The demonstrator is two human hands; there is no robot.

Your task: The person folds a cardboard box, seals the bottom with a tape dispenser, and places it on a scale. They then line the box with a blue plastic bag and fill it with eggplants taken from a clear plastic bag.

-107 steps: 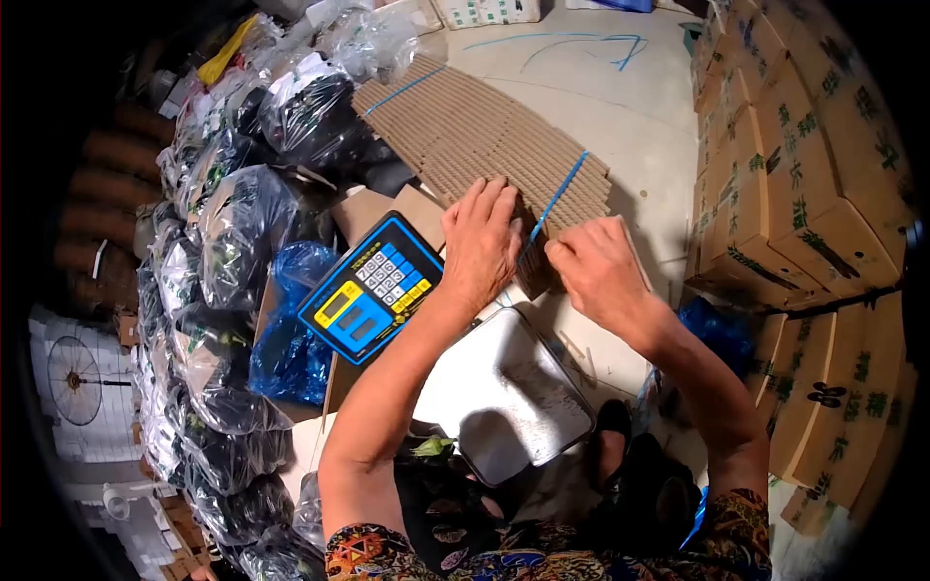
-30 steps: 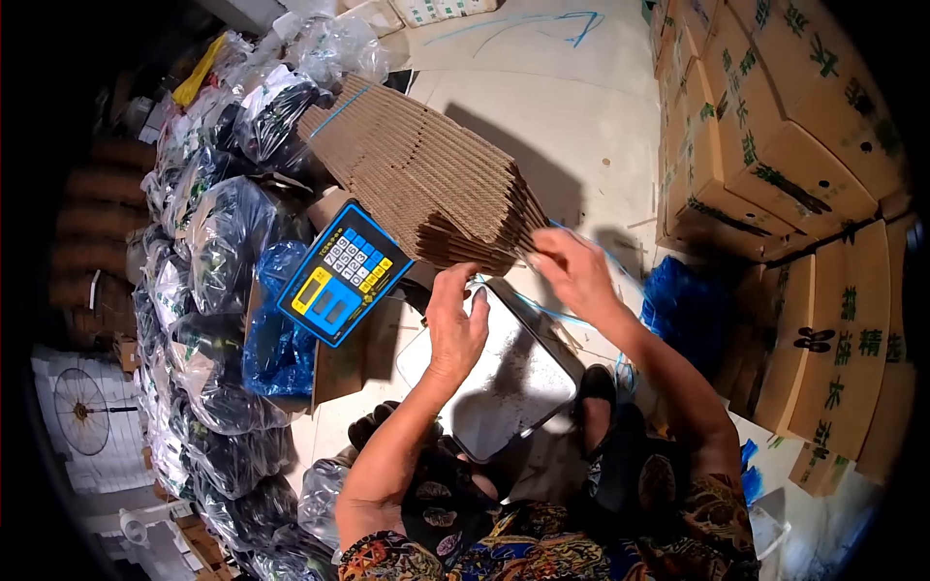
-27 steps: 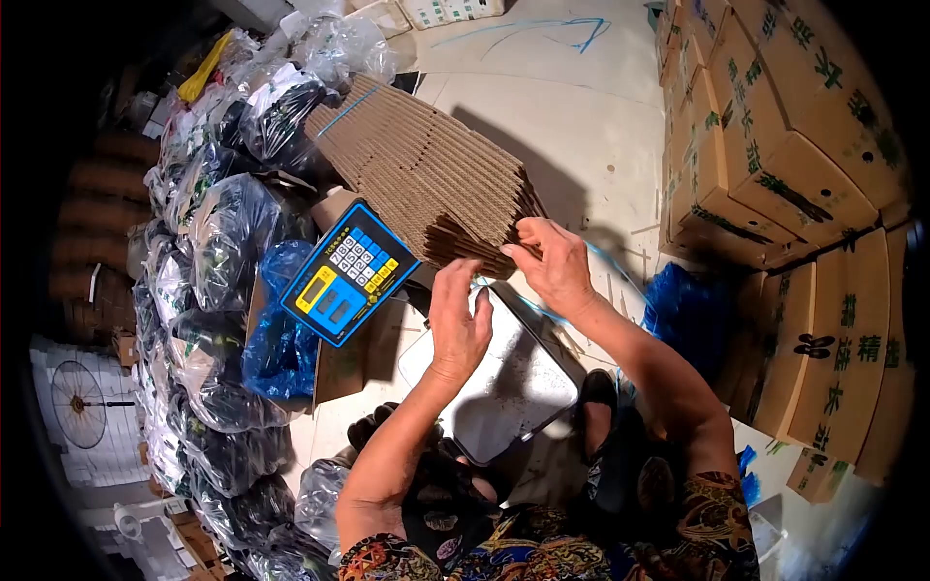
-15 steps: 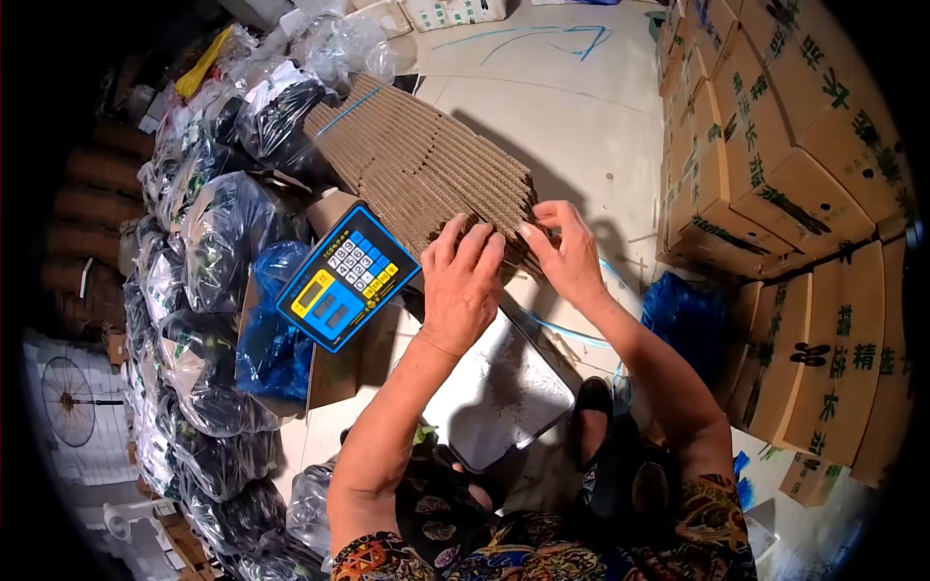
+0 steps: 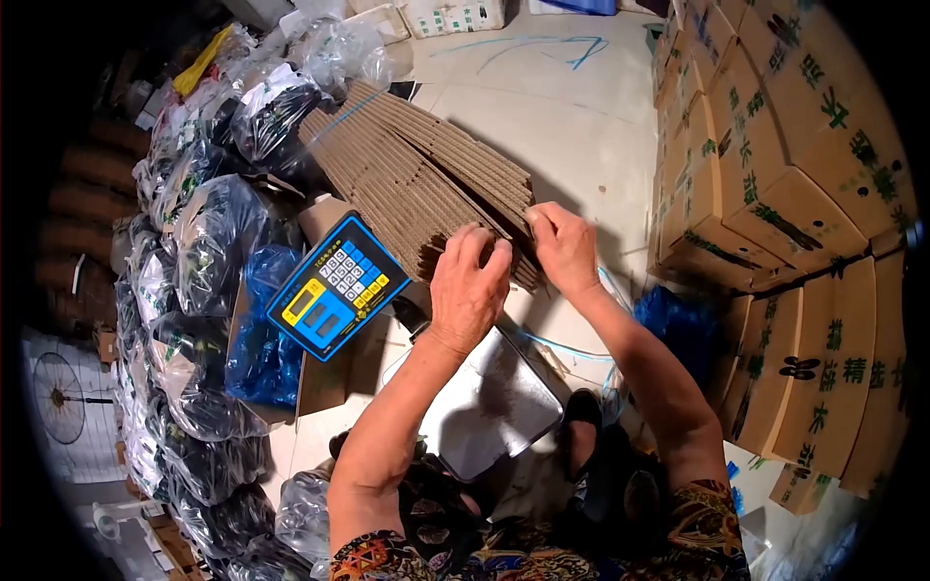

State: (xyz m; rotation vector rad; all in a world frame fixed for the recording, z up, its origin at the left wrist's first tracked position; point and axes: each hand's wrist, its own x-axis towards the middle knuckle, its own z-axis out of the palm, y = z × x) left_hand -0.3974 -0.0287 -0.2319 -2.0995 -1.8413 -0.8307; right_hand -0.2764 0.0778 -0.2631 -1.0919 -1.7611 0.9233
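Seemingly | right hand [image 5: 566, 250]: pinching cardboard stack [image 5: 402, 179] | left hand [image 5: 468, 290]: against it, can't tell whether gripping (fingertips hidden)

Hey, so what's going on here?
Someone is working through a bundle of flat cardboard with bare hands. The left hand and right hand are both at its near end, where a gap splits the sheets into two sections. A blue strap crosses the far end. Below the hands is a metal platform, beside a blue keypad display.
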